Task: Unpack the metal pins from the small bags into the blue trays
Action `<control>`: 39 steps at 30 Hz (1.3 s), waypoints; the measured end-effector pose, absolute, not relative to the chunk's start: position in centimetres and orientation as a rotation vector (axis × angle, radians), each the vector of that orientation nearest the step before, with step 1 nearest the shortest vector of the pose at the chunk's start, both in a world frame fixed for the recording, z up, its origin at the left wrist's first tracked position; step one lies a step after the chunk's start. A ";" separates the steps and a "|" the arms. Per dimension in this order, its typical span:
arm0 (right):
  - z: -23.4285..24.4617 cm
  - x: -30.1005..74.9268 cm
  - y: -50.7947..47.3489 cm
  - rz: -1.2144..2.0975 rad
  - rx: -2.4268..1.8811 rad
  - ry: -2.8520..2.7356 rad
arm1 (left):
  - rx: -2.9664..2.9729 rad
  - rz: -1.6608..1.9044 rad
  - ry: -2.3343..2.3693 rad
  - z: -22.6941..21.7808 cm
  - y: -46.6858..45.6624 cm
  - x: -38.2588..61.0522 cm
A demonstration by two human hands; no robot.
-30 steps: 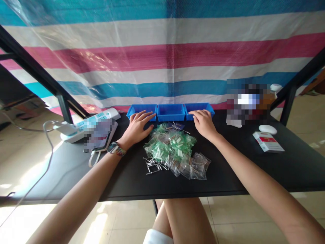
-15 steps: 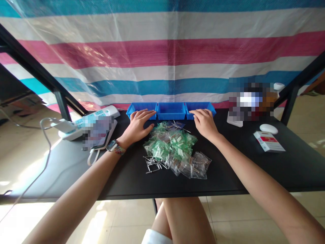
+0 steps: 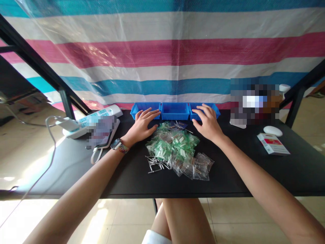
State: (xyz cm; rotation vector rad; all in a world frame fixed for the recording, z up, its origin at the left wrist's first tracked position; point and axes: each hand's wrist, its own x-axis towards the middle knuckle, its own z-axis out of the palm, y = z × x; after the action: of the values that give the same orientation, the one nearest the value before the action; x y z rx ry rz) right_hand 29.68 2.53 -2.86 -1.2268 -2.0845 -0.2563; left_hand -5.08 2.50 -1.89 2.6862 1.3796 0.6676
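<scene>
Three blue plastic bins stand in a row at the back of the black table. My left hand (image 3: 142, 124) reaches over the front of the left bin (image 3: 133, 112), fingers stretched out and holding nothing. At the right bin (image 3: 216, 109), my right hand (image 3: 208, 122) is spread over the front edge, also with nothing in it. Between them is the middle bin (image 3: 175, 112). A heap of small green-tinted bags (image 3: 175, 144) with white pieces lies between my forearms. Clear bags (image 3: 200, 166) with thin brownish pieces and loose metal rivets (image 3: 155, 164) lie at its near side.
To the left are a power strip (image 3: 101, 113) with a plugged-in charger and cable, and a partly blurred phone (image 3: 111, 130). On the right lie a white-and-red box (image 3: 273, 144) and a white oval object (image 3: 273, 131). A striped sheet (image 3: 175, 51) hangs behind.
The view has shifted slightly, so the table things appear a little further right. My right hand's fingers have spread wider at the right bin. My left hand stays at the left bin.
</scene>
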 end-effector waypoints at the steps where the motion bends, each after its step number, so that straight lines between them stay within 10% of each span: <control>1: -2.4 29.7 2.1 -0.229 -1.199 -2.115 | 2.689 0.665 1.371 -1.9 2.5 -5.1; 23: -2.9 27.8 0.4 1.067 -0.998 -1.740 | 2.596 1.078 1.029 -0.6 -0.3 -2.4; 39: -2.7 23.9 -2.9 0.868 -0.837 -1.807 | 2.521 1.208 0.710 -1.2 -2.1 -0.2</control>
State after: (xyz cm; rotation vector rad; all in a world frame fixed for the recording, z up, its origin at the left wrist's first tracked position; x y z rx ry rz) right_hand 23.85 -2.87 -2.65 -0.8374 -1.8066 0.8678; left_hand -0.18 -2.14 -1.22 2.5206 0.7095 1.2077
